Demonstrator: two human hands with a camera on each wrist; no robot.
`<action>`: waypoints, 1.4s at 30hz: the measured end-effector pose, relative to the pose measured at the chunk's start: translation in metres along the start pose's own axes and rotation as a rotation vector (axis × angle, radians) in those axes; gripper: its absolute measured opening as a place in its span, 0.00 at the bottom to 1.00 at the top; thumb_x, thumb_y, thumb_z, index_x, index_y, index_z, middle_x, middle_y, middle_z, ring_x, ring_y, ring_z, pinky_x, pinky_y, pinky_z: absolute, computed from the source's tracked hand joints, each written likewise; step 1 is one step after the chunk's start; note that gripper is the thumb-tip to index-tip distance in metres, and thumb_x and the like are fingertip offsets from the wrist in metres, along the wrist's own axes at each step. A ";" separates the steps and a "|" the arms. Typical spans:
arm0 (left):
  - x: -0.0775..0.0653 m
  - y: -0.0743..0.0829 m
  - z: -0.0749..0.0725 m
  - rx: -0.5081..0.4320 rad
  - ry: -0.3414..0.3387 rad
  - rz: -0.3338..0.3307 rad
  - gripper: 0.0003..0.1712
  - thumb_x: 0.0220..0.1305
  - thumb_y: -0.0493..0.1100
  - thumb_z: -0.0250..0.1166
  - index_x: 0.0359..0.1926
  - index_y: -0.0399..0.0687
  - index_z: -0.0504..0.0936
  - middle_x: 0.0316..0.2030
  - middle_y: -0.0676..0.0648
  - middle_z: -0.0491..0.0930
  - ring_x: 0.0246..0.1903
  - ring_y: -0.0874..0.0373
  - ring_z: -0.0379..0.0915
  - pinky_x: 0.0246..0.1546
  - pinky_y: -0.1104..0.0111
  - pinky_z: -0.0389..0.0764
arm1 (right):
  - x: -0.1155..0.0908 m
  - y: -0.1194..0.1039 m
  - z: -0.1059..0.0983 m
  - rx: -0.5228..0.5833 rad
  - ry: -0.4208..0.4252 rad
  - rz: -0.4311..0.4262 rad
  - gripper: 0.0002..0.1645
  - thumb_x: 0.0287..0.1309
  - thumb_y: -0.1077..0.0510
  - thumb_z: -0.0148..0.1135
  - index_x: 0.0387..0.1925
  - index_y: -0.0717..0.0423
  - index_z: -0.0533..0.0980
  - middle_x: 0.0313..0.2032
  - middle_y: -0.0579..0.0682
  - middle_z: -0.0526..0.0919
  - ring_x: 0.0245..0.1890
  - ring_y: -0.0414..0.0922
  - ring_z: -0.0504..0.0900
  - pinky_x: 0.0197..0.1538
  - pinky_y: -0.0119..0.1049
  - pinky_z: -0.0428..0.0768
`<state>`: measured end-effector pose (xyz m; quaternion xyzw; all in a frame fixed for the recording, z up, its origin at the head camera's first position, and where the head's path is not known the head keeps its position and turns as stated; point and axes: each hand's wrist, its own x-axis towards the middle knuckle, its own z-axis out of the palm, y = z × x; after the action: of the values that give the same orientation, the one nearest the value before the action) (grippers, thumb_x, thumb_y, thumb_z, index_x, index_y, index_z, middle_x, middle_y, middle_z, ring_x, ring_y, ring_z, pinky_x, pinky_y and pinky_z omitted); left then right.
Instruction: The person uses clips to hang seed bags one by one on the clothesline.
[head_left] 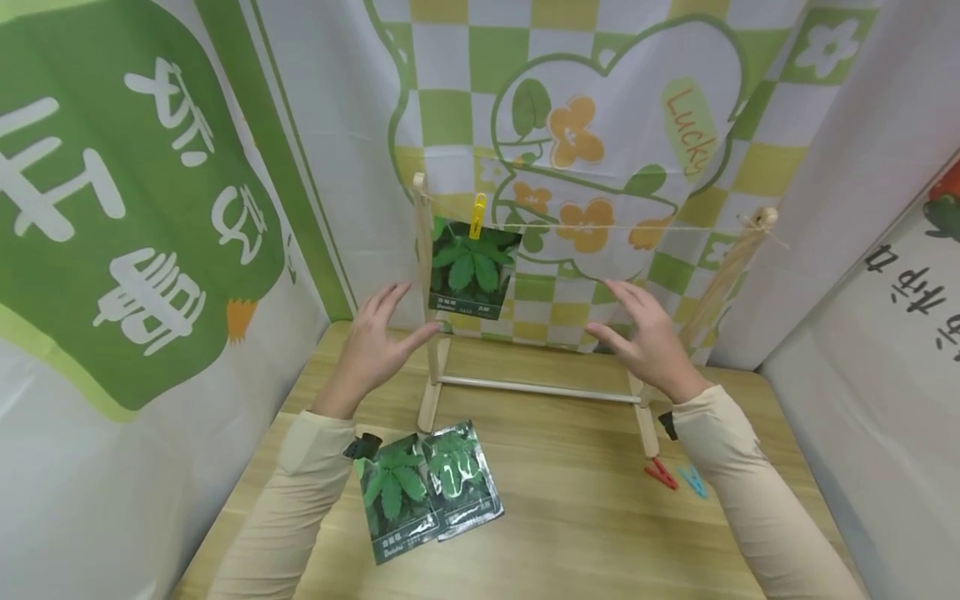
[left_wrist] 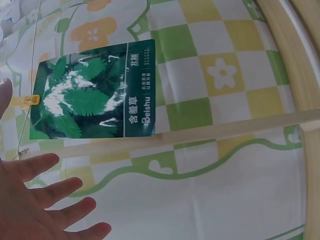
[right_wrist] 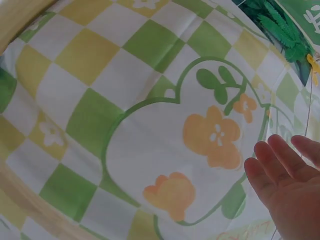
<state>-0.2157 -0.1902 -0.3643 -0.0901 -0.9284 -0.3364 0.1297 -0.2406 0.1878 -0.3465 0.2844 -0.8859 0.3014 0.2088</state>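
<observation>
Hanging from the string (head_left: 600,225) of a wooden rack (head_left: 431,367) by a yellow clip (head_left: 477,215), one seed packet (head_left: 471,268) sits just beside the left hand (head_left: 375,346). Both hands are raised, fingers (left_wrist: 60,192) spread, grasping nothing; the right hand (head_left: 648,337) is well apart from the packet. Two more packets (head_left: 427,487) lie on the bench (head_left: 585,517), with red and blue clips (head_left: 675,477) near the rack's right foot.

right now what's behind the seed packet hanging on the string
Behind the hanging seed packet is the checkered cloth backdrop with flowers, and the rack's wooden post by its left edge. The patch of cloth directly behind the packet is covered.
</observation>
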 end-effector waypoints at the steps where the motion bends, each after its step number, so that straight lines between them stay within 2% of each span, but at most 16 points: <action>1: -0.001 -0.001 0.000 0.002 -0.005 -0.008 0.49 0.61 0.71 0.59 0.75 0.54 0.55 0.75 0.39 0.52 0.74 0.37 0.46 0.67 0.33 0.54 | -0.002 0.002 0.000 0.002 0.005 0.007 0.41 0.59 0.50 0.67 0.68 0.63 0.64 0.64 0.65 0.70 0.65 0.63 0.68 0.66 0.61 0.66; 8: -0.009 -0.011 0.002 0.040 -0.035 -0.039 0.51 0.60 0.70 0.59 0.76 0.55 0.53 0.75 0.39 0.50 0.74 0.36 0.44 0.65 0.32 0.55 | -0.019 0.016 -0.003 0.013 0.008 0.084 0.40 0.60 0.52 0.67 0.68 0.64 0.64 0.64 0.67 0.68 0.65 0.65 0.67 0.65 0.64 0.66; 14: -0.013 -0.019 0.000 0.068 -0.025 -0.046 0.51 0.60 0.71 0.59 0.76 0.55 0.53 0.75 0.38 0.51 0.74 0.36 0.45 0.66 0.33 0.56 | -0.031 0.027 -0.002 0.027 0.038 0.107 0.40 0.60 0.52 0.66 0.68 0.64 0.64 0.63 0.67 0.68 0.63 0.66 0.68 0.63 0.65 0.67; 18: -0.019 -0.026 0.001 0.064 -0.017 -0.055 0.50 0.61 0.70 0.59 0.76 0.53 0.54 0.75 0.37 0.51 0.73 0.35 0.45 0.67 0.34 0.55 | -0.041 0.034 -0.001 0.009 0.023 0.142 0.40 0.61 0.50 0.65 0.68 0.65 0.64 0.63 0.68 0.68 0.62 0.67 0.68 0.62 0.67 0.67; 24: -0.027 -0.039 0.011 0.094 -0.040 -0.077 0.51 0.61 0.71 0.58 0.75 0.49 0.54 0.74 0.35 0.51 0.73 0.33 0.46 0.67 0.33 0.53 | -0.059 0.048 0.002 -0.014 0.008 0.205 0.39 0.62 0.51 0.65 0.66 0.68 0.64 0.62 0.70 0.69 0.61 0.68 0.68 0.61 0.68 0.67; 31: -0.039 -0.056 0.023 0.097 -0.064 -0.108 0.51 0.61 0.69 0.59 0.75 0.46 0.54 0.74 0.33 0.52 0.72 0.32 0.47 0.69 0.34 0.49 | -0.081 0.060 0.006 -0.004 -0.029 0.312 0.39 0.64 0.47 0.61 0.68 0.66 0.63 0.63 0.72 0.67 0.62 0.70 0.66 0.61 0.70 0.64; 42: -0.056 -0.076 0.033 0.098 -0.091 -0.172 0.53 0.60 0.71 0.59 0.75 0.46 0.53 0.74 0.33 0.51 0.72 0.32 0.46 0.69 0.34 0.47 | -0.105 0.074 0.010 0.003 -0.055 0.399 0.40 0.66 0.46 0.59 0.68 0.67 0.61 0.64 0.73 0.66 0.63 0.71 0.64 0.62 0.71 0.62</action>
<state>-0.1882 -0.2302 -0.4512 -0.0186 -0.9529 -0.2962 0.0623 -0.2103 0.2693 -0.4417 0.1115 -0.9295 0.3304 0.1202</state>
